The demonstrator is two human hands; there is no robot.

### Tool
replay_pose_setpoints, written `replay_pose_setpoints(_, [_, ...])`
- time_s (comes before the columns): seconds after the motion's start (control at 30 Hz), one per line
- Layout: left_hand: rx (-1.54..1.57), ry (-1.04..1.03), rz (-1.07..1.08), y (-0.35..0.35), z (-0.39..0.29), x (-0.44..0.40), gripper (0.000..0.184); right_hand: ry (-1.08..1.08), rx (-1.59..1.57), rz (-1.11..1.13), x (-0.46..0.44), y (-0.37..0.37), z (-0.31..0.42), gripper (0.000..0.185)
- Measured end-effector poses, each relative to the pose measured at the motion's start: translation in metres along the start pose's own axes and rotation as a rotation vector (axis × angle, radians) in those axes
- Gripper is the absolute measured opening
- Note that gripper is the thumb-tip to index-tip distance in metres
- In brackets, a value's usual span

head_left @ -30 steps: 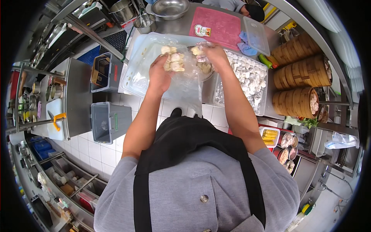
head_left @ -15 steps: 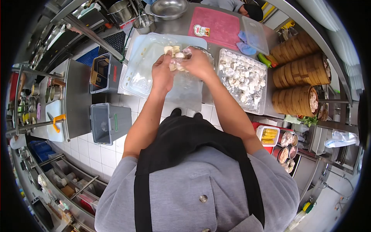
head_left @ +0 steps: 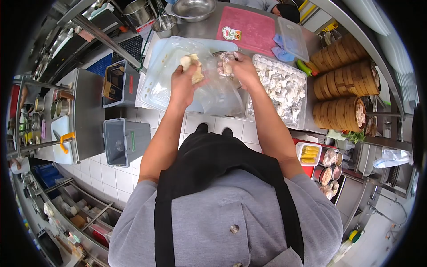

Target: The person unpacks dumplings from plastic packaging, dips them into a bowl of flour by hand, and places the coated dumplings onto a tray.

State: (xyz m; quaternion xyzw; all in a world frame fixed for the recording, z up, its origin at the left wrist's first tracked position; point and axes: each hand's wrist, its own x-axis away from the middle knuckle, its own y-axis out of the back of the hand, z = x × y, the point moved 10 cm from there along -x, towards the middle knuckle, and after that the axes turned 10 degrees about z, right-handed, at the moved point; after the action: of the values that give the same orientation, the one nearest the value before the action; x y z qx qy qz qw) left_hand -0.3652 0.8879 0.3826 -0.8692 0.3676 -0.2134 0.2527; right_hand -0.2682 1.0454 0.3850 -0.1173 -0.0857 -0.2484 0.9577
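Note:
My left hand [head_left: 182, 86] is closed around a clump of pale yellow, soft-looking pieces [head_left: 195, 73] whose kind I cannot make out. It is above a clear plastic bag [head_left: 211, 95] spread over a pale blue board [head_left: 153, 89]. To the right, my right hand [head_left: 245, 72] grips several pinkish-white pieces [head_left: 227, 60], floury or wet-looking, over a round metal bowl mostly hidden beneath. Close beside that hand is a clear tray [head_left: 304, 116] filled with white-coated pieces [head_left: 280, 91].
A pink cutting board [head_left: 253, 31], a blue cloth [head_left: 282, 51] and a clear lid [head_left: 293, 40] lie behind. Bamboo steamers [head_left: 340, 115] stack at the right. A metal bowl [head_left: 193, 9] and pot [head_left: 164, 29] stand at the back. Grey bins [head_left: 138, 140] stand left. Another person's sleeve [head_left: 255, 4] shows behind.
My hands were together over the board; now they are apart. The right has moved right toward the metal bowl with its pieces, the left slightly left with the pale yellow clump.

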Motion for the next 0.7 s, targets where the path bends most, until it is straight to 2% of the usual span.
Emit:
replay_pose_setpoints(0.03, [-0.135,0.059,0.0,-0.001,0.007,0.002,0.031,-0.002,0.001,0.001,0.001,-0.001,0.001,0.028])
replay_pose_setpoints(0.07, [-0.271,0.116,0.0,-0.001,0.013,0.003,0.034,0.107,0.406,-0.069,0.003,0.002,0.022,0.029])
replay_pose_setpoints(0.1, [-0.269,0.115,-0.002,-0.001,0.017,0.003,0.034,0.218,0.811,-0.14,0.007,-0.002,0.041,0.031])
replay_pose_setpoints(0.13, [-0.273,0.117,0.013,-0.001,0.021,0.004,0.035,0.217,0.812,-0.14,0.001,0.002,0.036,0.031])
replay_pose_setpoints(0.2, [-0.275,0.122,0.03,-0.001,0.023,0.007,0.036,0.175,0.534,-0.053,-0.017,0.011,0.011,0.035])
replay_pose_setpoints(0.23, [-0.277,0.116,0.001,0.003,0.019,0.009,0.036,0.174,0.538,-0.054,-0.013,0.012,0.017,0.035])
replay_pose_setpoints(0.3, [-0.274,0.109,-0.034,0.012,0.008,0.013,0.035,0.217,0.782,-0.109,0.0,0.007,0.044,0.036])
replay_pose_setpoints(0.43, [-0.345,0.066,-0.104,0.031,-0.028,0.026,0.033,0.153,0.945,-0.119,-0.004,0.01,0.039,0.031])
replay_pose_setpoints(0.5, [-0.361,0.052,-0.119,0.046,-0.037,0.031,0.035,0.128,0.877,-0.02,-0.015,0.013,0.017,0.031])
replay_pose_setpoints(0.63, [-0.376,0.062,-0.122,0.052,-0.049,0.039,0.036,0.129,0.771,-0.015,-0.009,0.011,0.02,0.037])
replay_pose_setpoints(0.7, [-0.402,0.073,-0.106,0.055,-0.051,0.037,0.036,0.097,0.594,0.012,-0.009,0.013,0.016,0.036])
